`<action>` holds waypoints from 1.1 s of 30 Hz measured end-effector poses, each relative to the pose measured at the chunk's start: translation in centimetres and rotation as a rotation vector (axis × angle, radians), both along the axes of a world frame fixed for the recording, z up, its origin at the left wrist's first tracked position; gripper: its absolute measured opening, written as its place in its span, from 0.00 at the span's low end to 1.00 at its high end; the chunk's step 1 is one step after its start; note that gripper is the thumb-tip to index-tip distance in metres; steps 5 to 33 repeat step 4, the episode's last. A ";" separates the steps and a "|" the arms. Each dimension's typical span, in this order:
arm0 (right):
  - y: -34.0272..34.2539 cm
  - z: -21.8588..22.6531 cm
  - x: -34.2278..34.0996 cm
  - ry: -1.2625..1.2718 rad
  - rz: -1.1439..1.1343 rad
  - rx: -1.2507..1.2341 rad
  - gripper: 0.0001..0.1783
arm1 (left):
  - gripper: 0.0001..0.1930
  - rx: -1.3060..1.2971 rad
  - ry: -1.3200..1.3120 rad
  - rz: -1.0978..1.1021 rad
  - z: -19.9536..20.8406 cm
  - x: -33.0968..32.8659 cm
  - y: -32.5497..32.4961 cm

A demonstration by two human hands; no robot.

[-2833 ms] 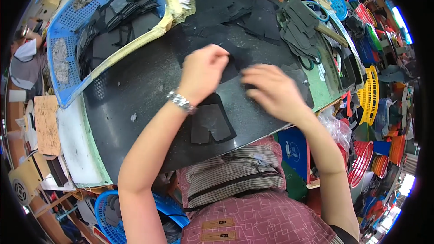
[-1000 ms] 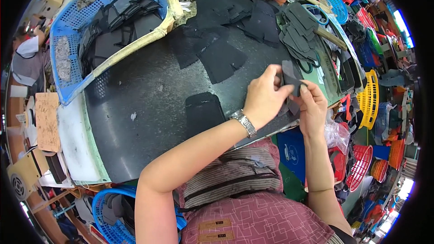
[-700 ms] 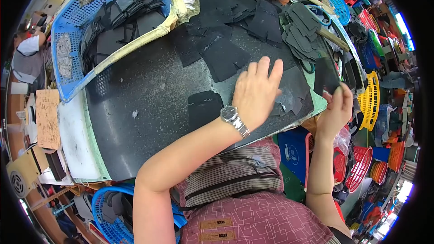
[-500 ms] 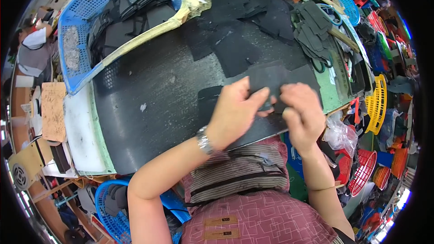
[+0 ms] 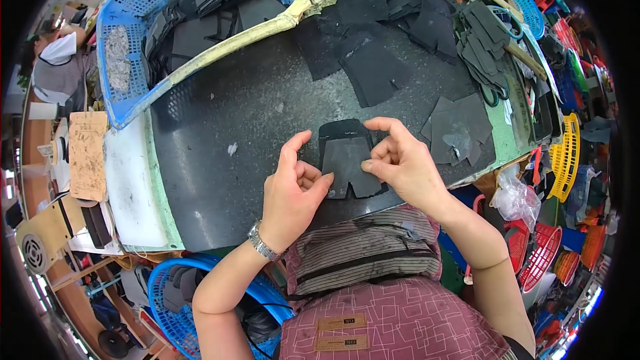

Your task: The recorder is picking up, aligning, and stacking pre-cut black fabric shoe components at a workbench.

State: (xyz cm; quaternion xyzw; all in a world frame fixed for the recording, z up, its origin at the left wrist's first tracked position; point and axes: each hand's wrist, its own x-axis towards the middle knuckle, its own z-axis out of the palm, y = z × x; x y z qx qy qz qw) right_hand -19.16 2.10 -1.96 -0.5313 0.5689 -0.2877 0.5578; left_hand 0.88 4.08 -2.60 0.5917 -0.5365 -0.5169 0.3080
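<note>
A grey flat cut piece [image 5: 347, 162] with notches in its lower edge lies on a black piece [image 5: 341, 129] near the board's front edge. The black piece shows as a rounded band above it. My left hand [image 5: 291, 187] is at the left side, thumb tip by the grey piece's edge, index finger stretched and apart from the thumb. On the other side, my right hand [image 5: 407, 167] has its thumb at the grey piece's right edge and its index tip at the black piece's upper corner. A small fanned pile of grey pieces [image 5: 460, 130] lies to the right.
Black cut pieces [image 5: 370, 60] are spread at the back of the dark board [image 5: 220, 187]. A blue basket [image 5: 137, 103] of stacked pieces stands at the far left. Grey pieces [image 5: 483, 43] and green-handled scissors [image 5: 491, 97] lie far right. Another person [image 5: 60, 67] sits beyond the left side.
Both hands have moved left from the grey pieces and spread apart. A grey piece now lies on the black piece between them, and the grey pile at right is uncovered. The view has shifted slightly.
</note>
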 end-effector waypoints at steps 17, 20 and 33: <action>-0.4 -0.3 0.1 0.054 0.009 0.025 0.28 | 0.34 -0.089 -0.179 -0.110 -0.3 0.2 -0.2; -0.4 -0.3 0.1 0.054 0.009 0.025 0.28 | 0.34 -0.089 -0.179 -0.110 -0.3 0.2 -0.2; -0.4 -0.3 0.1 0.054 0.009 0.025 0.28 | 0.34 -0.089 -0.179 -0.110 -0.3 0.2 -0.2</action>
